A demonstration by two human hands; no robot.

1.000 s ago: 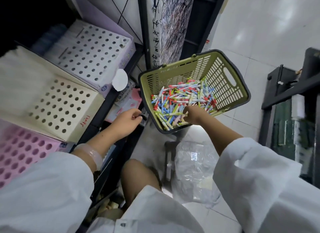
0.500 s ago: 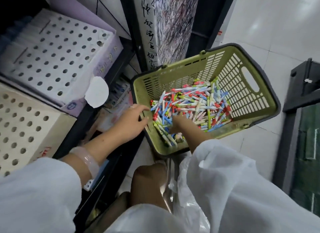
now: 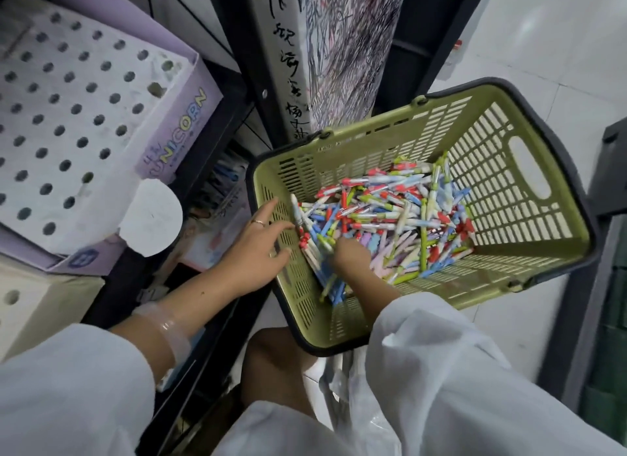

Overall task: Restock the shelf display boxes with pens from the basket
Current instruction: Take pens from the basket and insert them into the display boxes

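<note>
A green basket (image 3: 502, 269) with a dark rim sits on the floor, tilted, with a heap of several coloured pens (image 3: 390, 211) in it. My left hand (image 3: 254, 252) reaches over the basket's left wall with fingers spread, fingertips close to the pens, holding nothing. My right hand (image 3: 353, 257) is dug into the heap, fingers curled around a bunch of pens, fingertips hidden. On the shelf at left stands a purple UNICORN display box (image 3: 179, 143) with a white top full of empty holes. A cream display box (image 3: 37, 306) with holes sits below it.
A black shelf frame (image 3: 217, 157) runs between the boxes and the basket. A post covered in scribbled paper (image 3: 342, 48) stands behind the basket. My knee (image 3: 274, 364) and a clear plastic bag (image 3: 359, 408) lie below it. Another dark rack (image 3: 607, 279) stands right.
My left hand went from the shelf edge to the basket's left wall and spread its fingers. My right hand stayed in the pens. The view moved closer to the basket.
</note>
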